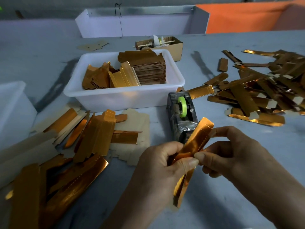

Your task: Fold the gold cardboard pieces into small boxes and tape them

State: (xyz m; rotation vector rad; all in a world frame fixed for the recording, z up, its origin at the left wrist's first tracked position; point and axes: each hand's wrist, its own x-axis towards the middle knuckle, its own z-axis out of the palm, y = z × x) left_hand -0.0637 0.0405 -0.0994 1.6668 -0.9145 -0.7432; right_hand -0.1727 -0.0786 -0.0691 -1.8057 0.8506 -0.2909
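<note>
Both hands were on one gold cardboard piece (192, 149) down at about 5 o'clock of the view, held up off the grey table (231, 204). The left hand (158, 164) had its fingers curled round the middle of the strip with the thumb pressed flat on the front face, and the right hand (231, 151) pinched the same strip from the other side, thumb tip just touching the left thumb. The piece ran slantwise, its top flap pointing toward 1 o'clock and its lower end hanging out below the left hand; it looked partly folded lengthwise, though the glare made the creases hard to read. Right behind it, near the centre, sat a dark tape dispenser (181, 116) with a green tape roll (182, 104) in it, the strip's top end overlapping its front edge in the view. At 12 o'clock from the dispenser was a white plastic tub (125, 98) holding a tall stack of flat blanks (146, 68) plus some loose gold ones. A small brown cardboard box (177, 47) sat just behind the tub. Over at 3 o'clock a big messy heap of folded gold boxes (264, 90) was spread across the table, and at 8 o'clock lay a loose pile of unfolded gold blanks (66, 146), some shiny side up, some showing the plain tan back.
</note>
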